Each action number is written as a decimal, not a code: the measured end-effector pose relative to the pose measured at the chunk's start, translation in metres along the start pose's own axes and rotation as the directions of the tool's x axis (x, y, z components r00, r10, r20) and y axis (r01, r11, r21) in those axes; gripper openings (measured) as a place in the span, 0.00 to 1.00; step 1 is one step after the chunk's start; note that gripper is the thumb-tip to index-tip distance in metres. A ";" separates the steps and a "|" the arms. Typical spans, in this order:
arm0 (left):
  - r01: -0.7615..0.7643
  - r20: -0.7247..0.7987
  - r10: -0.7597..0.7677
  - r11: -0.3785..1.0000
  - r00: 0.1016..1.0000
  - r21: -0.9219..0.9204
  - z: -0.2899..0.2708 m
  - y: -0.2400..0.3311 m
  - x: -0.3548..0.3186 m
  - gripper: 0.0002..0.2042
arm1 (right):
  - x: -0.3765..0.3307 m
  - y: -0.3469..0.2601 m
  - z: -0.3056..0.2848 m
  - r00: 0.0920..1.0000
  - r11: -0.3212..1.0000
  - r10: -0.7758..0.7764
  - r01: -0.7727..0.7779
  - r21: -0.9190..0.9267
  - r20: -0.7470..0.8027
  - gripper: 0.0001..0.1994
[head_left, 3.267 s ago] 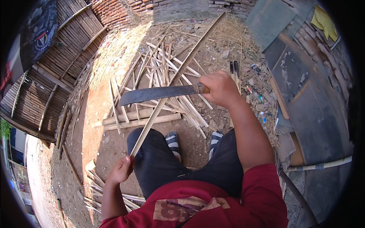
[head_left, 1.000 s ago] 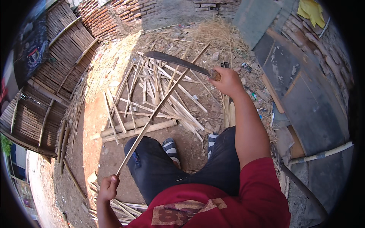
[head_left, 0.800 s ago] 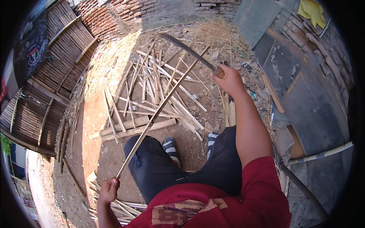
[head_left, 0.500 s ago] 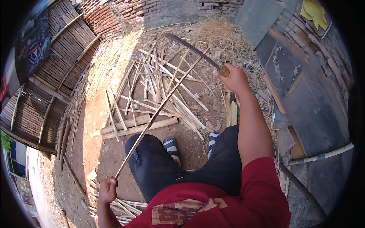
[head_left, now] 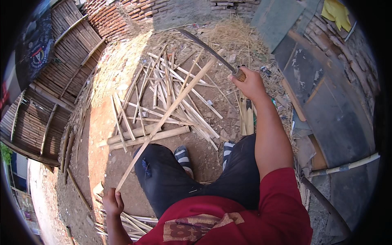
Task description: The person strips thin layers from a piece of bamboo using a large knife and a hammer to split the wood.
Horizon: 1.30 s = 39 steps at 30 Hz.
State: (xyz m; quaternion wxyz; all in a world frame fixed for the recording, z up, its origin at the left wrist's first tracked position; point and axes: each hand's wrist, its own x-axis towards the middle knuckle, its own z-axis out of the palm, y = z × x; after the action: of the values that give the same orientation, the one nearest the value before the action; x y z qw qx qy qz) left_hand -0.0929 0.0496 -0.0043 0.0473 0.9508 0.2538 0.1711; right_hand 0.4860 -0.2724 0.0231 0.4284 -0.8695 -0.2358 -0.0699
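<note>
My left hand [head_left: 113, 201] is closed on the near end of a long split bamboo strip [head_left: 166, 116]. The strip slants up and to the right over my left thigh, its pale flat face showing. In my right hand [head_left: 250, 83] is the wooden handle of a machete [head_left: 207, 47], gripped by closed fingers. Its long dark curved blade points up and left, crossing close to the strip's far end; whether they touch I cannot tell. Below the strip, loose split bamboo pieces [head_left: 191, 105] lie in a crisscross heap on the ground.
Two round bamboo poles [head_left: 169, 133] lie before my feet. More split strips [head_left: 134, 223] are at my lower left. Dark boards [head_left: 326, 102] and a second curved blade [head_left: 325, 205] are on the right. A brick wall [head_left: 118, 18] and dry straw [head_left: 232, 32] are at the back.
The bamboo strip has turned from its narrow edge to its broad pale face. My left hand has shifted slightly left; the machete has dipped slightly at its handle side.
</note>
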 end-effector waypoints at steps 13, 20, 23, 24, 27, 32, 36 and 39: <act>0.043 -0.011 -0.044 0.996 0.999 -0.083 0.018 -0.007 -0.014 0.19 | -0.002 -0.008 0.001 0.993 0.994 -0.093 0.089 -0.065 -0.068 0.17; 0.061 0.000 -0.062 0.990 0.998 -0.129 0.019 0.008 -0.010 0.19 | -0.009 -0.028 0.010 0.942 0.939 -0.318 0.329 -0.104 0.110 0.18; 0.063 0.029 -0.059 0.990 0.998 -0.127 0.017 0.003 -0.011 0.19 | 0.001 -0.003 0.001 1.000 0.999 -0.012 0.012 -0.036 -0.019 0.21; 0.059 0.033 -0.055 0.989 0.998 -0.135 0.018 0.003 -0.011 0.20 | 0.000 -0.003 0.001 0.999 0.998 -0.038 0.037 -0.047 -0.021 0.22; 0.067 0.052 -0.057 0.972 0.997 -0.224 0.023 0.007 -0.008 0.23 | -0.007 -0.012 0.014 0.979 0.976 -0.203 0.202 -0.084 0.000 0.22; 0.164 0.207 -0.079 0.886 0.975 -0.433 0.025 0.009 0.000 0.27 | -0.016 -0.036 0.021 0.916 0.927 -0.333 0.362 -0.100 0.225 0.20; 0.371 0.437 -0.137 0.774 0.889 -0.513 0.012 0.000 -0.003 0.29 | 0.004 0.012 0.016 0.999 0.999 0.033 -0.034 -0.023 -0.038 0.25; 0.518 0.574 -0.144 0.641 0.806 -0.566 0.012 0.002 0.002 0.29 | 0.012 0.040 0.026 0.974 0.995 0.071 -0.054 0.087 -0.213 0.25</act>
State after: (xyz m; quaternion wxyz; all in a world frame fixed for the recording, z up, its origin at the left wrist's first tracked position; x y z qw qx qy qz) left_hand -0.0858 0.0488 -0.0143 0.4965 0.8048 0.3252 0.0016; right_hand 0.5134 -0.2688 -0.0179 0.4883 -0.8457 -0.1631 -0.1409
